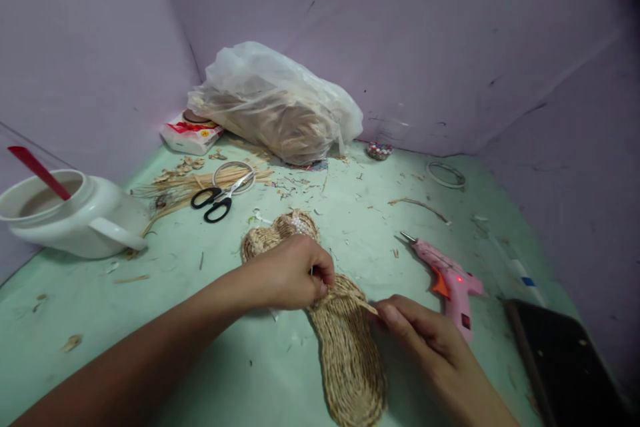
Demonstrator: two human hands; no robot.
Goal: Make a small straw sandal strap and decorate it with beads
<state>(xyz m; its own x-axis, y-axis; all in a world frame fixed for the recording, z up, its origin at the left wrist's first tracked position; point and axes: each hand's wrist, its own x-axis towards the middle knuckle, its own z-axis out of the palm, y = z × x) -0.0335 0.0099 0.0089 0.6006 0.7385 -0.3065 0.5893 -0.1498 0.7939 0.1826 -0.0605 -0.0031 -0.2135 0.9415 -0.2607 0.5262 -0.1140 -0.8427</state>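
A woven sole point(353, 367) is laid on the worktop point(280, 373), its upper end seemingly pinched by the left fingers point(326, 269), partly hidden. A strand point(369, 307) is gripped by the right fingers point(393, 315); strand-laying appears underway, needing even tension.

The person's left forearm point(175, 330) is bare along its whole visible length, slender and narrowing smoothly toward the wrist. The left hand point(295, 273) is bare too, with a smooth, rounded back. The right hand point(433, 337) is likewise bare, with slim fingers point(420, 311) and a bare wrist.
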